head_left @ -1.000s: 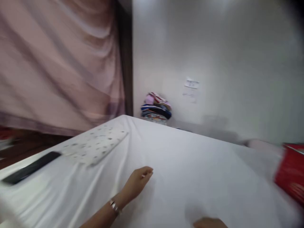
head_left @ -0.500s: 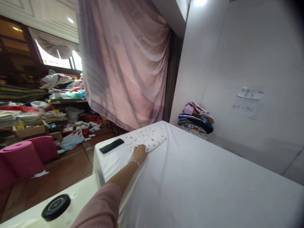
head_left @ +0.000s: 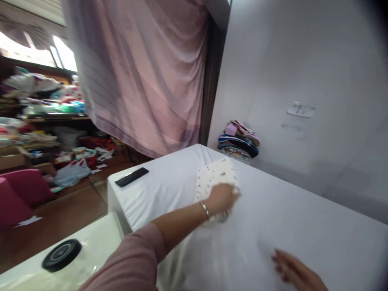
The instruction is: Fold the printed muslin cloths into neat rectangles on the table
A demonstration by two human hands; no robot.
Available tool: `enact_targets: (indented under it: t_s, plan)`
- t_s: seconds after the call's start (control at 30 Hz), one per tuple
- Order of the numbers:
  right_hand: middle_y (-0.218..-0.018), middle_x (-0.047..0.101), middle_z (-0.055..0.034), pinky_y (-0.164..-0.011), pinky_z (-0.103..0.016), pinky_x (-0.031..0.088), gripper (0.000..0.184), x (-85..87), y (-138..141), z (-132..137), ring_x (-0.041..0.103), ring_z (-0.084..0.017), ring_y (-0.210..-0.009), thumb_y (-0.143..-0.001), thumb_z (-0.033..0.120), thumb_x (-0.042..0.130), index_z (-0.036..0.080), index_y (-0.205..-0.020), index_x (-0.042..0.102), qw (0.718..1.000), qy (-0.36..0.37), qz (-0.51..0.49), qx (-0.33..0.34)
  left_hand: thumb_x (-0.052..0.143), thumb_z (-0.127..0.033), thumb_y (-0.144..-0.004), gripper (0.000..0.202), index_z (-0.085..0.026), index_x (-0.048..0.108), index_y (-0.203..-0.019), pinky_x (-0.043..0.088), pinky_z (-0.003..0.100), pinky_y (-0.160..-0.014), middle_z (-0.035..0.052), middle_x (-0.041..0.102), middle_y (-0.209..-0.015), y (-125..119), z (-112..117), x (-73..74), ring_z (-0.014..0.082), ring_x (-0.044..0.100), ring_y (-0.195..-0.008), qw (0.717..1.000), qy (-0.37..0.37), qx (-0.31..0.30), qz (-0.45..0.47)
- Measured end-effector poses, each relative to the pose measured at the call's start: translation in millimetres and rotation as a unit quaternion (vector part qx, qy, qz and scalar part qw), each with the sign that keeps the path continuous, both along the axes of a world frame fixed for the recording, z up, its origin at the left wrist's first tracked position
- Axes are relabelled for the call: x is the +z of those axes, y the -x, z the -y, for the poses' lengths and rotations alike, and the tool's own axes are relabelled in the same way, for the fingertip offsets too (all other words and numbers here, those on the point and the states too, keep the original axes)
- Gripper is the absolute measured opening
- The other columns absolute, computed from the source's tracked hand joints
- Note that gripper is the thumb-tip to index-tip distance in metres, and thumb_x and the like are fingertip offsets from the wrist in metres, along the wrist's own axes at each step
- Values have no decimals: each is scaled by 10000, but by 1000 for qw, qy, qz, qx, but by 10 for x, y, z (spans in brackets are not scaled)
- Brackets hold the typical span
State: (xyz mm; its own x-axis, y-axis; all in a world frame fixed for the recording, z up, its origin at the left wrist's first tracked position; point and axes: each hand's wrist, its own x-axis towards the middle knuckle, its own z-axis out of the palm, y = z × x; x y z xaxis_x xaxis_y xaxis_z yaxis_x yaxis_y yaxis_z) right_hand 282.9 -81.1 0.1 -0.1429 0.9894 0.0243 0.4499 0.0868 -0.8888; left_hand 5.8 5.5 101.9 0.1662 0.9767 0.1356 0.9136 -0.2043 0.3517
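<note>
Head view: left hand (head_left: 223, 199), fingers closed on cloth (head_left: 214, 176), inside far corner of table (head_left: 266, 210); right hand (head_left: 293, 268) empty, fingers slightly apart. Best kept low, cloth flat, no bunching.

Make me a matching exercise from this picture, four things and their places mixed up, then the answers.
1. Left hand
2. Right hand
3. Flat black object
4. Stack of fabrics

A. By the wall, beyond the big table
B. At the printed cloth
C. At the picture's lower right
D. On the big table, toward the picture's left

Pairs: 1-B, 2-C, 3-D, 4-A
</note>
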Motion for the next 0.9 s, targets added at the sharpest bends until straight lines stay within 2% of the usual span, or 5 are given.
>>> enact_targets:
  t_s: [0.13,0.3,0.5,0.67,0.9]
  plan:
    - [-1143,627,-105,-823,-398,540,573,34,-236,-62,615,-290,-993,-685,591,585,188,-1090,622,975,6,-94,-201,437,-602,-823,568,-250,493,-1265,472,289,-802,40,665,-1053,-572,683,-278,199,622,-928,932,88,-320,145]
    - [-984,695,-86,-823,-343,535,463,9,-466,256,644,-263,-921,-704,524,599,169,-993,670,964,-46,-37,-260,489,-400,-845,416,-193,541,-1202,344,375,-1015,87,523,-1287,-371,635,-630,239,475,-1167,972,-23,-167,165]
    - [-1109,648,-69,-875,-342,510,284,51,10,501,600,-227,-1021,-850,349,515,236,-1076,643,958,-246,149,-6,498,-365,-798,490,-141,492,-1234,373,364,-940,130,560,-1193,-154,477,-937,259,512,-1093,982,61,8,181]
    - [-1344,469,-119,-1008,-481,384,599,76,597,329,447,-304,-1214,-792,334,592,183,-1345,420,918,-244,280,141,513,-529,-762,601,-129,503,-1209,431,313,-756,98,643,-954,-197,454,-971,226,594,-847,916,177,76,353]
    - [-1385,415,-119,-1058,-514,270,577,-24,889,186,355,-318,-1279,-778,266,557,174,-1336,443,945,-164,267,97,558,-627,-685,601,-112,604,-990,450,293,-730,98,661,-958,-220,441,-1067,214,594,-863,801,248,73,539]
